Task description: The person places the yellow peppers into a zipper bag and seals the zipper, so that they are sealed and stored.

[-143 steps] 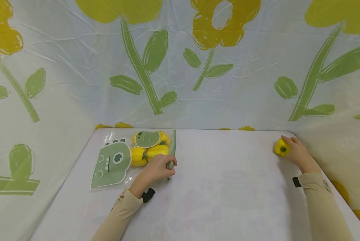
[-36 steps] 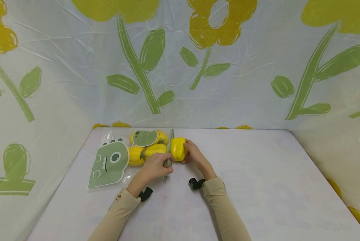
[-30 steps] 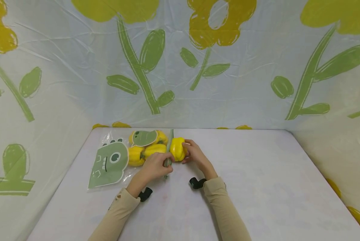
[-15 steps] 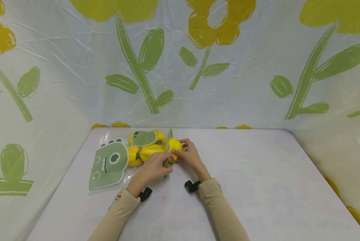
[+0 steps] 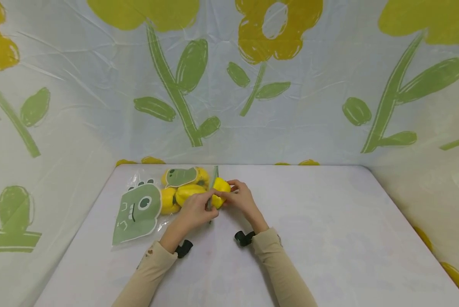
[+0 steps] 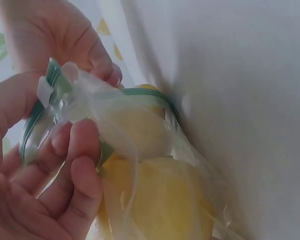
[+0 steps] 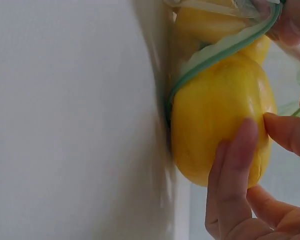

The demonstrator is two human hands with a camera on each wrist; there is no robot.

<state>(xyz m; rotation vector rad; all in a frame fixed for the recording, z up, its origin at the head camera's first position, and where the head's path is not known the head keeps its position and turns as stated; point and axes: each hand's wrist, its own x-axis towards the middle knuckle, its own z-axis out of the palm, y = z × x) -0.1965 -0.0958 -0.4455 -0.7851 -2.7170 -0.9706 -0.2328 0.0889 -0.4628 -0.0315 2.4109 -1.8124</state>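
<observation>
A clear zip bag (image 5: 137, 213) with a green monster print lies at the left of the table, several yellow bell peppers (image 5: 189, 192) inside it. My left hand (image 5: 192, 212) pinches the near side of its mouth, where the green zip strip (image 7: 225, 56) and a white slider (image 6: 45, 91) show. At that mouth my right hand (image 5: 244, 199) holds another yellow bell pepper (image 7: 210, 120), thumb and fingers against its sides. The pepper's leading end sits just within the strip. Part of that end is hidden by the bag's edge and my left fingers.
The white table (image 5: 321, 238) stretches away to the right of my hands. A cloth printed with flowers (image 5: 269, 30) hangs behind the table and along both sides. Black wrist cameras (image 5: 243, 238) stick out below each hand.
My right hand has brought the pepper from the table's far right to the bag, then pushed it left into the mouth. My left hand has kept its grip on the bag's edge.
</observation>
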